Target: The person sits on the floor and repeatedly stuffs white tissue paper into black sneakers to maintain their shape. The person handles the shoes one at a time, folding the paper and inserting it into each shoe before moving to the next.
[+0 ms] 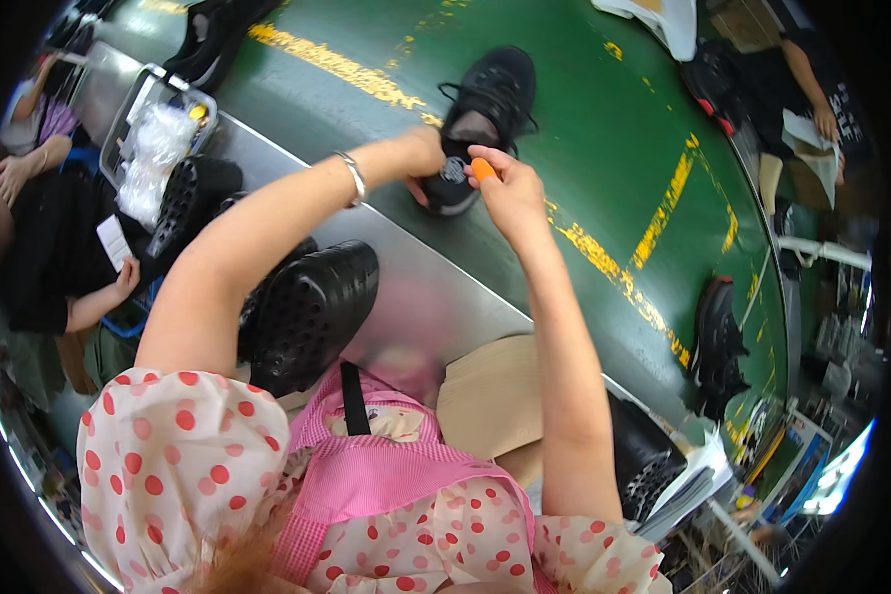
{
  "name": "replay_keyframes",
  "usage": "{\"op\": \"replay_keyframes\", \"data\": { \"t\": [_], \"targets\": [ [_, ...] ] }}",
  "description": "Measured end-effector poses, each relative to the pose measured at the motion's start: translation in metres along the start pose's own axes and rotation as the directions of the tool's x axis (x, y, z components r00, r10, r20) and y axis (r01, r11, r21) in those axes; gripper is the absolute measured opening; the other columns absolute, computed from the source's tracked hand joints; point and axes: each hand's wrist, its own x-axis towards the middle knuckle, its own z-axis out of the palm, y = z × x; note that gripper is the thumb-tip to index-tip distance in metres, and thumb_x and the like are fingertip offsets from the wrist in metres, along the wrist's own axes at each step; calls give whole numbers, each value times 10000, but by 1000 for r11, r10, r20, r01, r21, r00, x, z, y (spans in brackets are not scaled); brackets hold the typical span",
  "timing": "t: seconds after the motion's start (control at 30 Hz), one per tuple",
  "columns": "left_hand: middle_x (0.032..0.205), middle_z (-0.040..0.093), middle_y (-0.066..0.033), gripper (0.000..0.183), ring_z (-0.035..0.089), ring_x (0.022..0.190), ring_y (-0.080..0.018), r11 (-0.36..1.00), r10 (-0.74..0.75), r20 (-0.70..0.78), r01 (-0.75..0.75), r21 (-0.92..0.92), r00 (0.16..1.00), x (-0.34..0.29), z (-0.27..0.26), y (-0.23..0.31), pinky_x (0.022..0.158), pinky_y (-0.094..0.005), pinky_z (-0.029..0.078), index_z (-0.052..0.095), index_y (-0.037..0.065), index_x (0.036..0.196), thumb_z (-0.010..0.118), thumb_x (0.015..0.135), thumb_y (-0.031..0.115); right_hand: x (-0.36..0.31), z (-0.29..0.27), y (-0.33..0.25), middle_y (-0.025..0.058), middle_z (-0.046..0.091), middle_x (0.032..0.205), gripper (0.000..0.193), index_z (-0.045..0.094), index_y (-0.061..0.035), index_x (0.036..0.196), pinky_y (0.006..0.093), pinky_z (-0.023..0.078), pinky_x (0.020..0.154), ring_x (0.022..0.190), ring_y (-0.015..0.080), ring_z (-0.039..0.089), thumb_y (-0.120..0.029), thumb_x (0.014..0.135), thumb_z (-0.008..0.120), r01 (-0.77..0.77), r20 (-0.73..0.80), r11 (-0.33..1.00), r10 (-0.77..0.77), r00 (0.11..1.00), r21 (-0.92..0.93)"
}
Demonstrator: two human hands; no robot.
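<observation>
1. My left hand [424, 158] grips the heel end of a black shoe [485, 109], with my fingers wrapped tight around it.
2. The shoe lies on the green belt [584, 119], and its laces and open top point away from me.
3. A small round grey patch [452, 169] sits on the shoe's heel, between my two hands.
4. My right hand [510, 188] is just beside the heel, and its fingers pinch a small orange thing [482, 168] that touches the shoe.
5. Yellow painted marks [604, 262] run across the belt near the shoe; they look rough and worn.
6. A shiny grey metal edge [406, 267] runs along the belt on my side of the shoe.
7. Further toward me from the shoe, a black clog with many small holes [312, 312] lies by that edge.
8. Well to the left of the shoe stands a tray [134, 104] with crinkly clear bags [153, 153] in it.
9. Another black shoe [718, 342] lies on the belt, well to the right of mine.
</observation>
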Motion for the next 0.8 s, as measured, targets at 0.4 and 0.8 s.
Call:
{"op": "replay_keyframes", "data": {
  "t": [0.4, 0.8],
  "targets": [
    [1137, 625, -269, 377, 623, 1049, -382, 904, 21, -570, 228, 361, 821, 13, -173, -90, 890, -425, 514, 649, -63, 1084, 560, 799, 167, -208, -124, 23, 127, 681, 1036, 232, 634, 12, 1129, 294, 514, 838, 945, 177, 676, -24, 913, 555, -117, -216, 993, 108, 970, -30],
    [1177, 590, -252, 386, 597, 1046, -427, 547, 392, -630, 381, 746, 671, -48, -148, -25, 874, -480, 506, 586, 40, 1152, 597, 875, 308, -264, -123, 37, 180, 647, 1008, 409, 606, -26, 1140, 391, 497, 841, 959, 361, 624, 76, 748, 545, -68, -326, 960, -25, 945, -271]
  ]
}}
